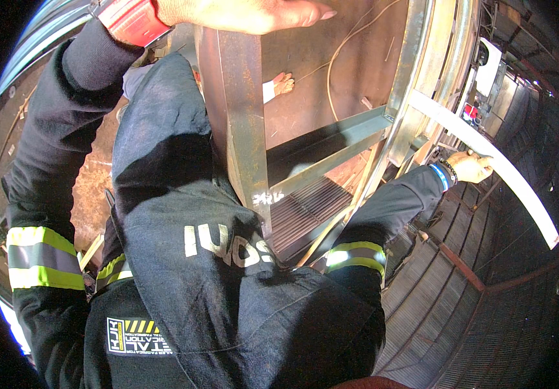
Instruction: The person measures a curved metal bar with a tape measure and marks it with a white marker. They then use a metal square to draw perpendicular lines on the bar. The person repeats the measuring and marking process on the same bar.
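Note:
My left hand (253, 14) lies across the end of an upright rusty steel beam (231, 104) at the top, fingers stretched out and partly cut off by the picture's edge. A red watch or band (132, 23) is round that wrist. Out to the right, my right hand (469, 167) has its fingers closed on the edge of a long, flat white strip (493, 155). The strip's upper end meets the steel frame (404, 65); its other end sticks out freely at the far right. Its exact kind is unclear.
Another person's hand (284, 84) shows beyond the beam, near a thin cable (331, 74). A steel crosspiece (328, 152) joins the beam and frame, with a ribbed dark panel (309, 217) below it. Dark cloth (182, 194) hangs over my front. Corrugated sheeting (435, 298) is at the right.

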The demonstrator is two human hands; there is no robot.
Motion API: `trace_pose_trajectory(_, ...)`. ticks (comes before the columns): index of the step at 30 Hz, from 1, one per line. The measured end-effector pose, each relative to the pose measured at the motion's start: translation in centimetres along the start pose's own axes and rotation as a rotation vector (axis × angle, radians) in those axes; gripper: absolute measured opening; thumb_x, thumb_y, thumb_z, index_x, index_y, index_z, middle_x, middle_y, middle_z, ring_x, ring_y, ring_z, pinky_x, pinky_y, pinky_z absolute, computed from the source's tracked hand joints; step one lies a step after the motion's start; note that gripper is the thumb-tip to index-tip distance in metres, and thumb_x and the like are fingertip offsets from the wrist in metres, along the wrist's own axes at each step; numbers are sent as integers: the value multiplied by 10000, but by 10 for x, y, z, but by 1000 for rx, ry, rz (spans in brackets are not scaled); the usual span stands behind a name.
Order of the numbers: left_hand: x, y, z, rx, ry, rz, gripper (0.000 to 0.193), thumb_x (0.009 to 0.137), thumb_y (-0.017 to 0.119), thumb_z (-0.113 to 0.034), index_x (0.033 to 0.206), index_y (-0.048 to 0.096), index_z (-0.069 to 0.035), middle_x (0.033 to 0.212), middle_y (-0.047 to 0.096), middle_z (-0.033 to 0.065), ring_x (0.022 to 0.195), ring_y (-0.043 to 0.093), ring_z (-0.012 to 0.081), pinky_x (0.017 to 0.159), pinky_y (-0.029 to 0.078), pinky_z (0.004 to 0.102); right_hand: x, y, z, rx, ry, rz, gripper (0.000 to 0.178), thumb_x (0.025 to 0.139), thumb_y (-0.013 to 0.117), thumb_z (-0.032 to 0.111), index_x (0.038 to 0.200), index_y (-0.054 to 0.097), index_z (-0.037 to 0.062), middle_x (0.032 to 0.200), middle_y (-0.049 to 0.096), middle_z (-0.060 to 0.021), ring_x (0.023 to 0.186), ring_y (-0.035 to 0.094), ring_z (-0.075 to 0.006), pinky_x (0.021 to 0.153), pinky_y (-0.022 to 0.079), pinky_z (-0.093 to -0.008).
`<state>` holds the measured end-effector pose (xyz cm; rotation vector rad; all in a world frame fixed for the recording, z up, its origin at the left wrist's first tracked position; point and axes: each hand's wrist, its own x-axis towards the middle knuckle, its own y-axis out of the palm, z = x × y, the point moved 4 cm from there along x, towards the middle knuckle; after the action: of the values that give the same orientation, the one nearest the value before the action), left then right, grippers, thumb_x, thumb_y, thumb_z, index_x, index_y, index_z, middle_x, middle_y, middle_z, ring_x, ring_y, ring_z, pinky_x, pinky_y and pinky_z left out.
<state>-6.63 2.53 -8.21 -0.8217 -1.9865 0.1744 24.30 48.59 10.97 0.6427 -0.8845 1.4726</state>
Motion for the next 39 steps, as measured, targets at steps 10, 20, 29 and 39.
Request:
trace_pose_trajectory(10, 0, 0, 1, -7, -3, 5, 190, 791, 739, -222, 908, 725, -73, 860, 679, 75, 845, 681, 305, 706, 559, 401, -6, 1, 6, -27, 11, -15, 323, 1039, 670, 305, 1020, 607, -12, 825, 628, -77, 624, 517, -157, 574, 442, -314)
trace_pose_trajectory(20, 1, 0, 0, 13, 4, 2, 188, 793, 743, -223, 899, 721, -70, 860, 675, 73, 836, 669, 306, 707, 555, 401, 3, -2, -5, -17, 26, 14, 305, 1036, 671, 297, 1027, 603, 0, 827, 618, -67, 618, 514, -152, 560, 433, -303)
trace_pose_trajectory(29, 0, -4, 0, 25, 17, 2, 182, 795, 753, -216, 885, 711, -63, 860, 669, 76, 833, 666, 307, 693, 551, 403, -9, 9, 11, -10, 10, 5, 282, 1029, 679, 279, 1034, 581, 15, 831, 610, -64, 639, 519, -152, 552, 422, -304)
trace_pose_trajectory(39, 3, 5, 2, 41, -83, 145, 261, 833, 766, -184, 1062, 708, -72, 1036, 712, 110, 1041, 677, 338, 928, 546, 467, -6, -13, -20, -138, 84, -42, 345, 1041, 631, 253, 1186, 620, -60, 1039, 666, -115, 868, 620, -207, 777, 511, -370)
